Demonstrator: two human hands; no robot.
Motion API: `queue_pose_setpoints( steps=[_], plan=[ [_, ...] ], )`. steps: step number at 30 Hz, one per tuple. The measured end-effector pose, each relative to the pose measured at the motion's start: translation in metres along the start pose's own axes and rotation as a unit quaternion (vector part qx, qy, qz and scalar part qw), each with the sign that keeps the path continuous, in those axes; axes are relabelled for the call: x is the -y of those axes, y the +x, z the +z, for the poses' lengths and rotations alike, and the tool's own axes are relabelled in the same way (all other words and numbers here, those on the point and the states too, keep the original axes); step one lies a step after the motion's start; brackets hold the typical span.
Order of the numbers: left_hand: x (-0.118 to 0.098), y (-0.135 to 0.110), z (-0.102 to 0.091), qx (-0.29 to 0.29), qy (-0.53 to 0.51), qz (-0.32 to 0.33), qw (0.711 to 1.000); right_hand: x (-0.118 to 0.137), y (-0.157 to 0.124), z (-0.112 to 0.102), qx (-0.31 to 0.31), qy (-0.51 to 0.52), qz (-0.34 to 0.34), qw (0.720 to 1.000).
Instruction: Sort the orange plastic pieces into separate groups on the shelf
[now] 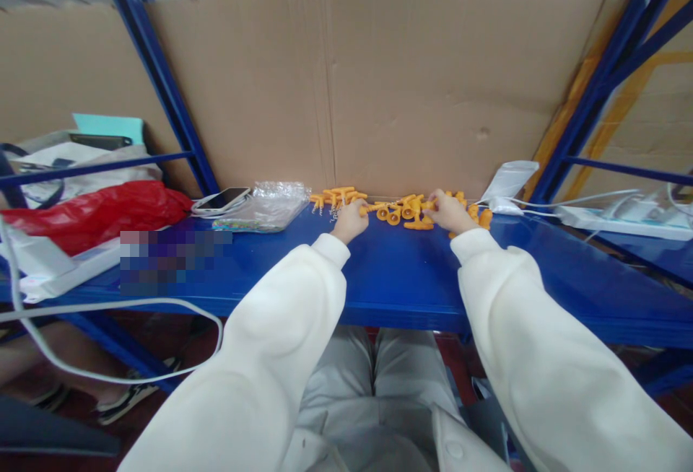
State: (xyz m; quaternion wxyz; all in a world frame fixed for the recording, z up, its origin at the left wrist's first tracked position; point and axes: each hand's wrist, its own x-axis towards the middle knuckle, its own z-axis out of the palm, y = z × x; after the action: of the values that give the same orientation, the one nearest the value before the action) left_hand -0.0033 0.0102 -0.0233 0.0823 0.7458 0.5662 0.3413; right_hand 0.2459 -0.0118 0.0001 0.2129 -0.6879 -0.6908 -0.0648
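Small orange plastic pieces [394, 213] lie in a loose heap near the back of the blue tabletop. Some are round and hollow at the end, others long like handles. My left hand [349, 222] is closed at the heap's left, its fingertips pinching an orange plastic piece [372, 208]. Just behind that hand lies a smaller group of orange pieces with short metal chains [336, 194]. At the heap's right side, my right hand [452, 213] has its fingers curled down among the pieces; what they grip is hidden. A few orange pieces [484, 218] sit beside its wrist.
To the left are a clear plastic packet [271, 206], a phone [224, 198], a red bag [119, 213] and a white power strip [76, 268]. A white pouch [509, 185] and cables stand right. Cardboard [422, 89] closes the back between blue posts. Another person's legs show lower left.
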Motion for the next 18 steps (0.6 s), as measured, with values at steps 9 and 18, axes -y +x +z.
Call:
queue_pose_setpoints(
  steps=[9, 18],
  plan=[
    [0.0, 0.0, 0.002, -0.014, -0.009, 0.009, 1.0, -0.005, -0.002, -0.01, 0.025, -0.062, 0.061, 0.996],
    [0.002, 0.001, 0.003, -0.015, -0.052, 0.012, 0.998, -0.018, -0.002, -0.01, 0.05, -0.081, 0.09, 0.991]
  ],
)
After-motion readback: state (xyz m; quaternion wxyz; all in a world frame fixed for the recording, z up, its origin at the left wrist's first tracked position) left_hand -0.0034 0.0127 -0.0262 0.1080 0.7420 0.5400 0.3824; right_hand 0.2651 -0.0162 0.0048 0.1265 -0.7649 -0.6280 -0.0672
